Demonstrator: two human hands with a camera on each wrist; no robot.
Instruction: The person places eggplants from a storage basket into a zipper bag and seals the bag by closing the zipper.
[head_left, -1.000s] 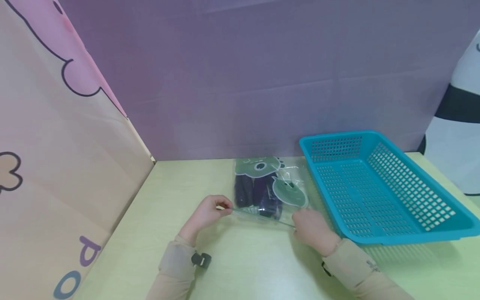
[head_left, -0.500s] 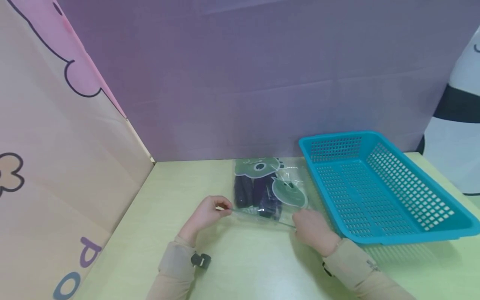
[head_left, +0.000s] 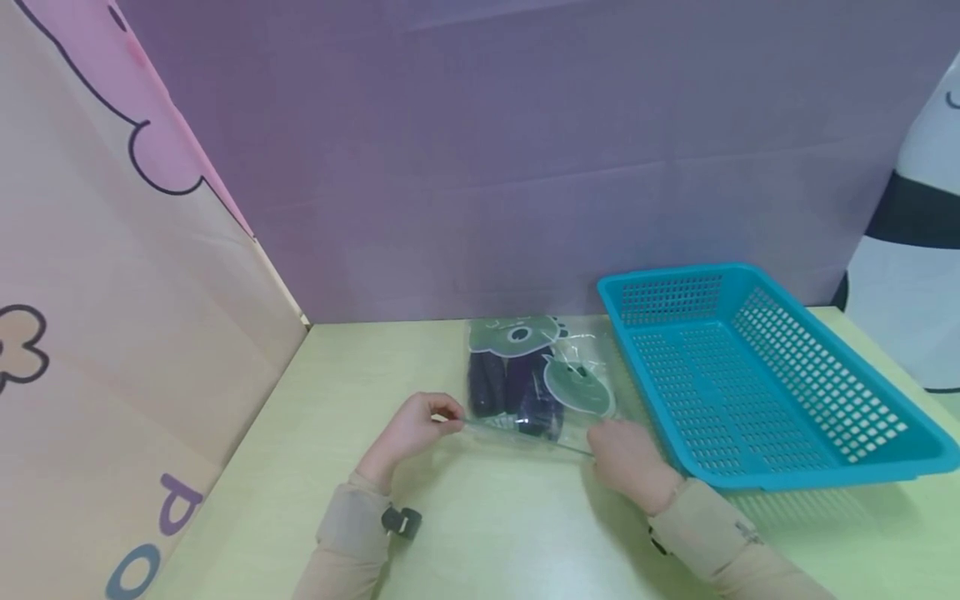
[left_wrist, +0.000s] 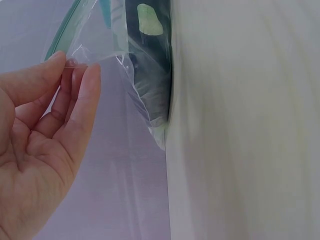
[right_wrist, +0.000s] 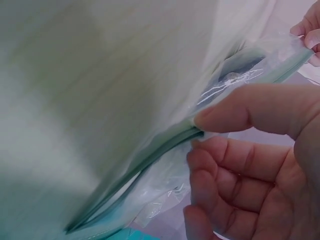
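Observation:
A clear zip bag (head_left: 592,337) with green cartoon prints lies on the table, its mouth toward me. Inside show several dark purple, long things (head_left: 487,383), probably eggplants. My left hand (head_left: 418,427) pinches the left end of the bag's mouth between thumb and fingertips; the left wrist view shows that corner lifted off the table. With thumb and forefinger my right hand (head_left: 628,460) pinches the green zip strip (right_wrist: 165,142) near its right end. In the right wrist view, the strip's two sides part in a narrow slit beyond my right thumb.
A blue perforated plastic basket (head_left: 720,478) stands right of the bag, close to my right hand, with nothing in it. The pale table (head_left: 517,533) ends at a purple cloth wall (head_left: 480,167) behind. A printed cloth (head_left: 150,292) stands along the left side.
Almost nothing differs. Both hands keep their hold on the bag's mouth; the right hand has shifted very slightly to the right.

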